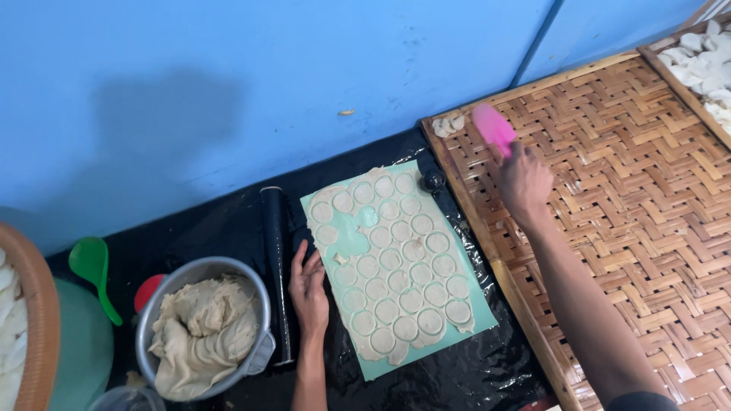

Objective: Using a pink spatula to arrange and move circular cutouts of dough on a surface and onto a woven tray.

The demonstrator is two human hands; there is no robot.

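A light green board lies on black plastic, covered by a rolled dough sheet cut into several rounds. My left hand rests flat at the board's left edge, fingers apart, beside a black rolling pin. My right hand reaches over the woven bamboo tray and grips a pink spatula, its blade near the tray's far left corner, next to a few pale dough pieces.
A metal bowl of dough stands at left, with a green scoop, a red lid and a basket nearby. A second tray with white pieces sits at top right. A blue wall is behind.
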